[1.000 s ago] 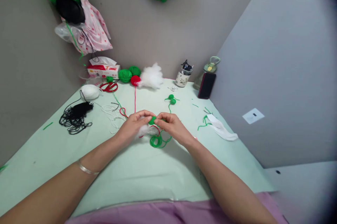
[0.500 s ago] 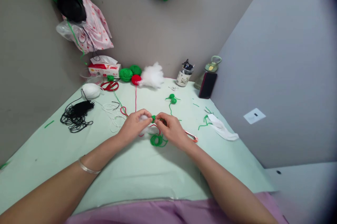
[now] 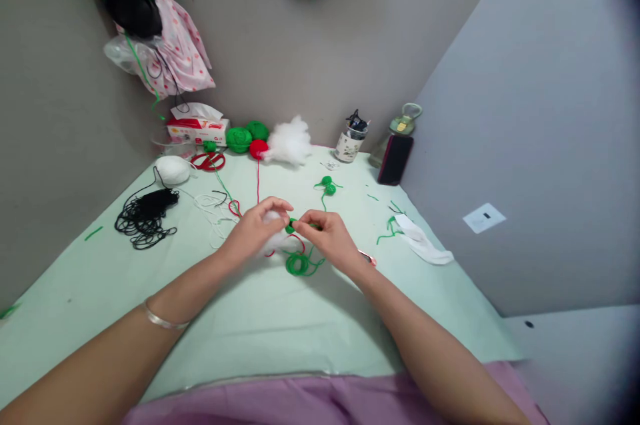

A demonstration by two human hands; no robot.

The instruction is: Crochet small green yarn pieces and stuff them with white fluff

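Note:
Between my two hands, over the middle of the table, is a small green crocheted piece (image 3: 290,227). My left hand (image 3: 257,228) is closed on it with thumb and fingers. My right hand (image 3: 327,235) pinches at its right edge, and a bit of green shows between those fingers. White stuffing (image 3: 273,245) lies below my left hand, partly covered by it. A coil of green yarn (image 3: 299,264) and a strand of red yarn (image 3: 301,243) are just under the hands. An orange-ended tool (image 3: 369,258) pokes out beside my right wrist, mostly hidden.
Black yarn (image 3: 147,215), a white yarn ball (image 3: 173,170) and red scissors (image 3: 208,161) lie left. Behind are green balls (image 3: 239,140), a red ball (image 3: 259,149), fluffy stuffing (image 3: 289,142) and a cup (image 3: 350,144). A phone (image 3: 395,159) and white strip (image 3: 425,242) are right.
The left fingers have lifted and straightened a little. My right hand has shifted slightly right and turned, and more of the green piece and a green strand beneath now show.

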